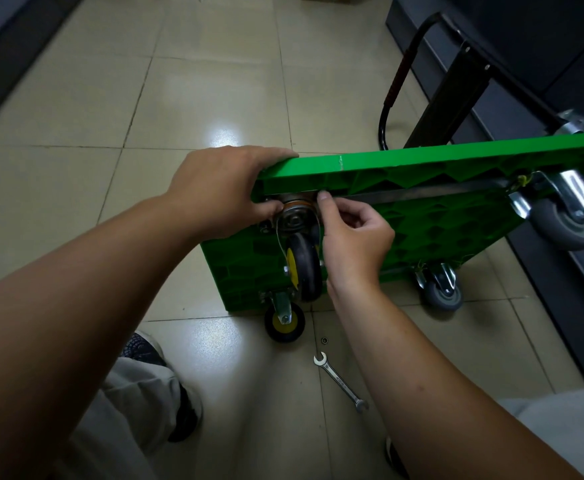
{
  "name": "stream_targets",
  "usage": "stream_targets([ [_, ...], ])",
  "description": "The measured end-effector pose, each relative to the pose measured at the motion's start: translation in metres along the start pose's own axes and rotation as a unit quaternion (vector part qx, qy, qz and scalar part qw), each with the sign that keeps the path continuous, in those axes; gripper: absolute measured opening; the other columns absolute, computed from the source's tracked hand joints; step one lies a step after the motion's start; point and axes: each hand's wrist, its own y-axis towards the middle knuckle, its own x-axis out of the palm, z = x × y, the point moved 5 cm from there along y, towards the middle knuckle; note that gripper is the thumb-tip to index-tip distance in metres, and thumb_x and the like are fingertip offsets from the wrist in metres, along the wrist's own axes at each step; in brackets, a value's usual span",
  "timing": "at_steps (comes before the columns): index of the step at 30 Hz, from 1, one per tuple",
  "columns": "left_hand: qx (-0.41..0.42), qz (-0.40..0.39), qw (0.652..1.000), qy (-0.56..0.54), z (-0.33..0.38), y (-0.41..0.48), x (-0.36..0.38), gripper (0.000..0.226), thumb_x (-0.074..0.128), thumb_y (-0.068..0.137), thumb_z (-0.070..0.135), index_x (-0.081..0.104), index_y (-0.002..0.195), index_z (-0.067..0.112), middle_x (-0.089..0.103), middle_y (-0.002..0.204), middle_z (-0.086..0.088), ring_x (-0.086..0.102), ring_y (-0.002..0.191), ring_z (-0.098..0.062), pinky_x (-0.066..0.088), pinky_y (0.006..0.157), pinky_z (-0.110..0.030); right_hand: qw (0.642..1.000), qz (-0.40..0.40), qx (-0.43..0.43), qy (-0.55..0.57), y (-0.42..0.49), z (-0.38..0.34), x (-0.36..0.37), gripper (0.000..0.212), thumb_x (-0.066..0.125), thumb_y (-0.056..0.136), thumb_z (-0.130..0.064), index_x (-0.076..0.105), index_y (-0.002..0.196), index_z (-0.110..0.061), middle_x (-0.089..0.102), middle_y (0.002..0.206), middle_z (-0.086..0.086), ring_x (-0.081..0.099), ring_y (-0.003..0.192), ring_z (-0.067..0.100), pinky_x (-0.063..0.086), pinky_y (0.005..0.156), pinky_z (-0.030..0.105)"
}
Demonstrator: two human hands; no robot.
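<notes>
The left hand (214, 188) grips the top corner of the tipped green cart (422, 216), where the black caster wheel (306, 268) sits. The right hand (353, 244) pinches a tiny part there. A slip could drop it or tip the cart.

Both bare arms reach forward and come close together. The left hand (221, 188) lies palm down, with its fingers stretched forward and its thumb tucked underneath in a grip. The right hand (353, 237) is just beside it, fingers curled in, thumb and first finger pinched together and pointing up.
</notes>
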Motion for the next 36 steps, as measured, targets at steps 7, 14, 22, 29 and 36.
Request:
stream_targets([
  [7,0.004,-0.004,1.000,-0.002,0.002,-0.001,-0.001,0.071,0.070,0.088,0.049,0.039,0.151,0.044,0.063,0.136,0.008,0.062,0.113,-0.023,0.034,0.069,-0.030,0.998,-0.015,-0.041,-0.054,0.008,0.009,-0.009,0.024,0.066,0.096,-0.034,0.070,0.082,-0.015,0.072,0.077,-0.001,0.070,0.072,0.010,0.056,0.061,0.022],
  [14,0.020,0.008,1.000,0.008,0.006,-0.002,0.000,0.072,0.056,0.089,0.062,0.031,0.155,0.044,0.062,0.137,0.007,0.062,0.111,-0.022,0.040,0.071,-0.032,0.948,-0.042,-0.048,-0.313,0.011,0.131,-0.068,0.025,0.053,0.103,-0.032,0.064,0.087,-0.017,0.063,0.081,0.000,0.061,0.072,0.015,0.040,0.060,0.027],
  [22,0.064,-0.013,0.998,0.009,0.017,-0.009,-0.001,0.069,0.050,0.092,0.051,0.032,0.156,0.037,0.054,0.136,0.001,0.057,0.103,-0.021,0.053,0.070,-0.040,0.778,-0.256,0.119,-0.561,-0.013,0.299,-0.149,0.026,0.074,0.086,-0.039,0.069,0.098,-0.017,0.067,0.096,0.006,0.066,0.091,0.027,0.054,0.074,0.034],
  [29,0.043,0.001,0.999,0.031,0.014,-0.005,0.004,0.059,0.056,0.093,0.047,0.043,0.151,0.037,0.057,0.132,0.003,0.059,0.103,-0.025,0.046,0.068,-0.037,0.720,-0.288,0.109,-0.622,-0.012,0.336,-0.178,0.024,0.076,0.085,-0.029,0.062,0.101,-0.018,0.062,0.101,0.005,0.062,0.096,0.026,0.043,0.070,0.029],
  [36,0.011,0.008,0.999,0.029,0.016,-0.002,0.003,0.054,0.056,0.093,0.048,0.045,0.146,0.040,0.059,0.128,0.009,0.060,0.107,-0.025,0.048,0.071,-0.041,0.705,-0.311,0.102,-0.629,-0.027,0.350,-0.175,0.013,0.069,0.090,-0.024,0.059,0.089,-0.016,0.064,0.093,0.004,0.064,0.090,0.024,0.052,0.071,0.032],
])
